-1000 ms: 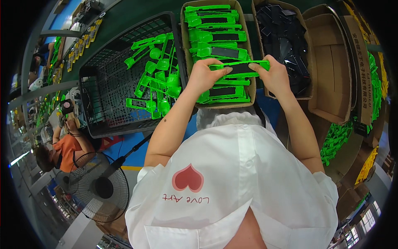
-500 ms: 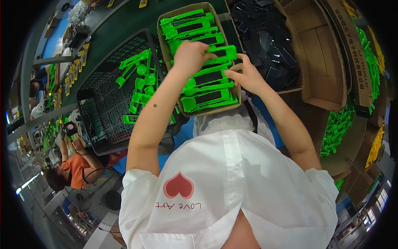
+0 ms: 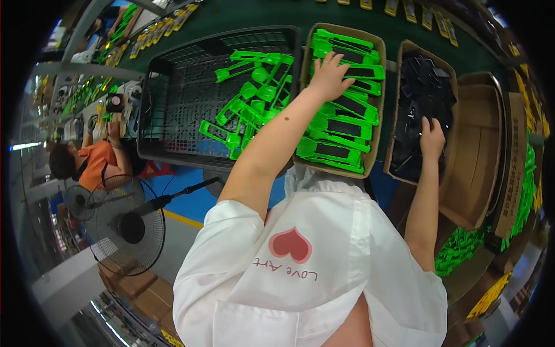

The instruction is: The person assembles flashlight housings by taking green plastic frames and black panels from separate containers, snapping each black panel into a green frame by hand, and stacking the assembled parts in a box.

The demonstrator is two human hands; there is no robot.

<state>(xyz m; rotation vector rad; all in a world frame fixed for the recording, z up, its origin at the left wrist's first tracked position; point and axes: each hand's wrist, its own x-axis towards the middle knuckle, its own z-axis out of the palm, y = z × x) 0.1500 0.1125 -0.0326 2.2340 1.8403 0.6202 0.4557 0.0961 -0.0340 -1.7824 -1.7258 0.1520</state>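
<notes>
My left hand (image 3: 330, 76) is over the cardboard box of bright green plastic frames (image 3: 346, 126), fingers spread and touching the frames near its far end. Each frame is long and narrow, and several have a dark flat panel inside. To the right, my right hand (image 3: 432, 140) reaches into a second cardboard box (image 3: 395, 165), its fingertips at a heap of thin black plates (image 3: 421, 87). Those fingers look slightly apart; no plate is clearly lifted in them.
Left of the green frames stands a black plastic crate (image 3: 173, 151) with loose green frames. A larger cardboard carton (image 3: 483, 124) is at the right, with more green parts (image 3: 459, 250) below it. A standing fan (image 3: 130, 226) and a person in orange (image 3: 97, 163) are at the left.
Both hands were together at one green frame over the box. That frame is out of them now. My right hand has moved right to the black plates; the view has shifted.
</notes>
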